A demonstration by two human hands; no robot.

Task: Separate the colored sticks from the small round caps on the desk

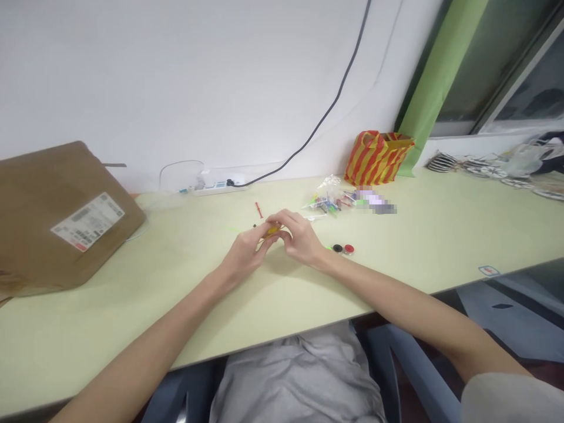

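A small yellow piece is held between my two hands above the pale table. My left hand grips it from the left, fingers closed around its edge. From the right, my right hand pinches the same piece, with its fingers arched over the top. Fingers hide part of the piece, so its full shape does not show. A thin red part lies just behind my hands. To their right are a black round piece and a red round piece. A white stick-like part lies behind my right hand.
A plastic bag of colourful small parts lies toward the wall, near a red-and-yellow striped bag. A cardboard box stands at the left. A power strip with a black cable is by the wall. Striped discs lie far right.
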